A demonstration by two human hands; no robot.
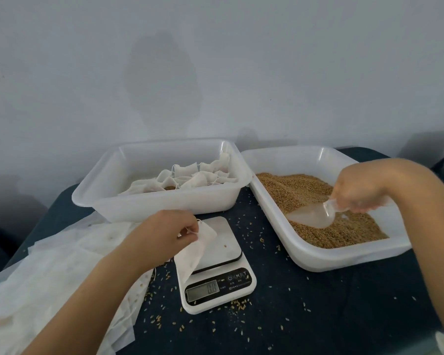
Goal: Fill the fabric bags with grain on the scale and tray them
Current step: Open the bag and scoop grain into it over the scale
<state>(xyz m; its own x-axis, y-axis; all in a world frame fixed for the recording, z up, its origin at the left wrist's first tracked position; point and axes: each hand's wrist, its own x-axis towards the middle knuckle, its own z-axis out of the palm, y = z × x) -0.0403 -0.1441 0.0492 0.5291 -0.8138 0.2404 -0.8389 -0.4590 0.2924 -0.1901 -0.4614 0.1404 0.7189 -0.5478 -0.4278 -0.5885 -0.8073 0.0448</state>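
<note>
Head view, two trays (92,198), one scale (231,285), one scoop (313,216)

— We have a single view, worn on the person's head, looking forward and down at the dark table (318,303).

— Close in, too: we see the scale (215,267) just below us, both forearms reaching in from the bottom edge, and a bare wall (215,60) filling our upper half.
</note>
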